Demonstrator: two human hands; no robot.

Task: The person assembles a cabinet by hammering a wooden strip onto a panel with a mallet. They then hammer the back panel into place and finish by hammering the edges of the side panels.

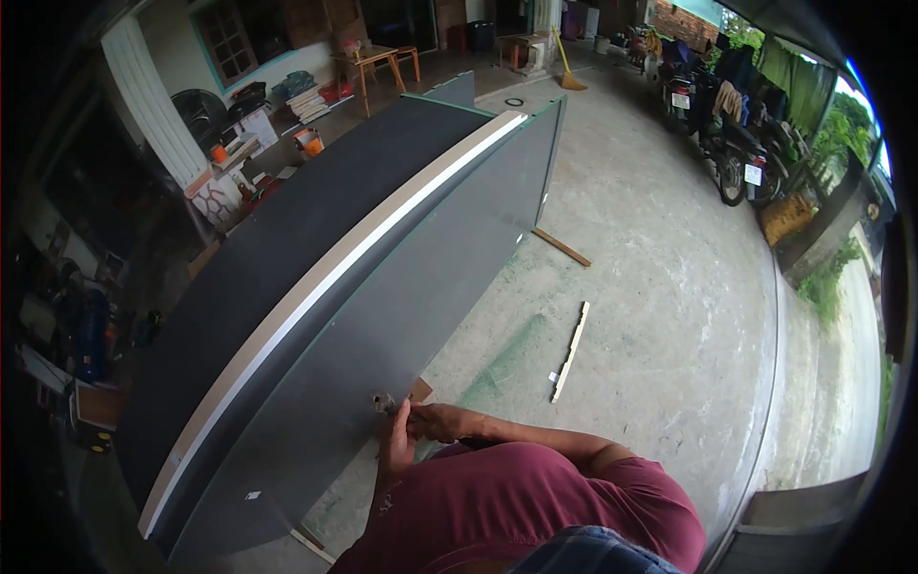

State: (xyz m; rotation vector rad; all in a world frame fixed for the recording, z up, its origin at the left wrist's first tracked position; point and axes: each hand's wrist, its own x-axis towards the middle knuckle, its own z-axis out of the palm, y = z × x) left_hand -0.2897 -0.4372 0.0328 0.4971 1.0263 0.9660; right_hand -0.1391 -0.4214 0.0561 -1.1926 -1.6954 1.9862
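Observation:
A large dark grey panel (382, 297) stands on its long edge in front of me, with a second dark panel (316, 191) behind it. Low on the near face is a small cutout with a metallic fitting (382, 400). My left hand (395, 442) is right beside this fitting, thumb up and fingers curled. From the right, my right hand (440, 422) meets it, its fingers closed. Whatever lies between the two hands is too small and covered to make out. A long wooden strip with a white edge (325, 258) runs along the top of the panels.
On the concrete floor (660, 316) lie a notched pale strip (571, 352) and a brown wood piece (562, 247) by the panel's far end. Motorbikes (736, 158) are parked at the right back. A broom (566, 72) and a wooden table (368, 59) stand farther off.

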